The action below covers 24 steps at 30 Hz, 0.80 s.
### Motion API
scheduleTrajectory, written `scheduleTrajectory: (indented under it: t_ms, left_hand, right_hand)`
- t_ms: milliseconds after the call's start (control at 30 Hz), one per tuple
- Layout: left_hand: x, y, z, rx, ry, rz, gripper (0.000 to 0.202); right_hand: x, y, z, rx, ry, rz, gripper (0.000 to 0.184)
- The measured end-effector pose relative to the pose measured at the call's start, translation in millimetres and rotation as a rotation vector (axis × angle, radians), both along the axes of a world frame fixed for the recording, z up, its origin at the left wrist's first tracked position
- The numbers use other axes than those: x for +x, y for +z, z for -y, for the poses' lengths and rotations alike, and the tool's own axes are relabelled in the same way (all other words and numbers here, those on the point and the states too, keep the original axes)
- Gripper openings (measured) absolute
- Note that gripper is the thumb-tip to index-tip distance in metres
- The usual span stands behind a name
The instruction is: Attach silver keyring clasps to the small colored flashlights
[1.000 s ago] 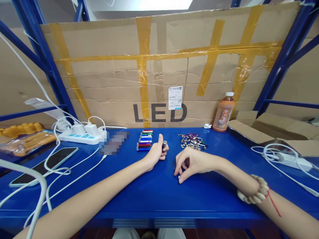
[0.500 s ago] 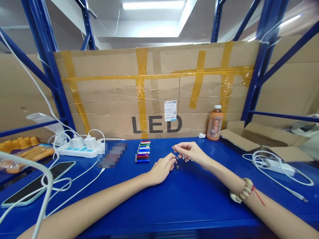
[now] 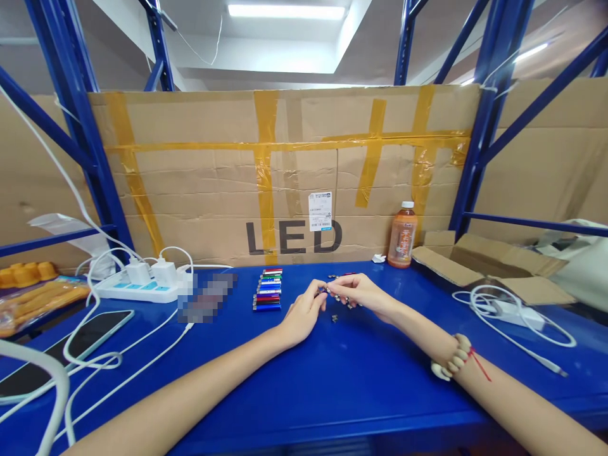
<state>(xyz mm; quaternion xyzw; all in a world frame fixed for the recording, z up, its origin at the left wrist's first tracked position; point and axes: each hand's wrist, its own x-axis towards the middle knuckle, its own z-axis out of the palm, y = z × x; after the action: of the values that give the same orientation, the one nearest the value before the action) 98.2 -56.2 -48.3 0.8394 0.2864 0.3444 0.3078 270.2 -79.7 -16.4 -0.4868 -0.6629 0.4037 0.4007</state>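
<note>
My left hand [image 3: 304, 315] is closed in a pinch, its thumb and forefinger at a small shiny metal piece [image 3: 327, 290]. My right hand [image 3: 365, 296] comes from the other side, also pinching, and its fingertips meet the left ones at that piece. Which hand bears it I cannot fully make out. More small metal pieces [image 3: 350, 305] lie under and beside my right fingers, partly hidden. One loose metal piece [image 3: 334, 318] lies in front of them. Left of my hands, several slim coloured metal tubes [image 3: 267, 297] lie side by side in a row.
A drink bottle [image 3: 403, 235] and an open cardboard box [image 3: 479, 259] stand at the right, near a coiled white cable [image 3: 517, 316]. At the left are a power strip [image 3: 137, 289], a phone [image 3: 71, 351] and white cords. Taped cardboard [image 3: 213, 190] closes off the back of the blue table.
My left hand has risen off the table and its fingers now pinch. My right fingertips have come together with the left ones. A reddish item behind my right hand now shows.
</note>
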Motion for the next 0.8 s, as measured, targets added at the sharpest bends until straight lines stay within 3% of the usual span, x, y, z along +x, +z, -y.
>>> scheduleTrajectory:
  t_ms: [233, 533, 800]
  left_hand:
    - [-1.7, -1.8, 3.2, -0.014, -0.003, 0.030, 0.022]
    - [-1.5, 0.6, 5.7, -0.036, 0.036, 0.083, 0.021]
    - [1.1, -1.3, 3.0, -0.188, 0.051, 0.285, 0.023]
  right_hand:
    - [-4.9, -1.6, 0.7, -0.068, -0.042, -0.061, 0.054]
    - [-6.9, -4.3, -0.4, -0.033, -0.080, -0.047, 0.058]
    - [-1.6, -18.3, -9.2, 0.206, 0.090, 0.302, 0.044]
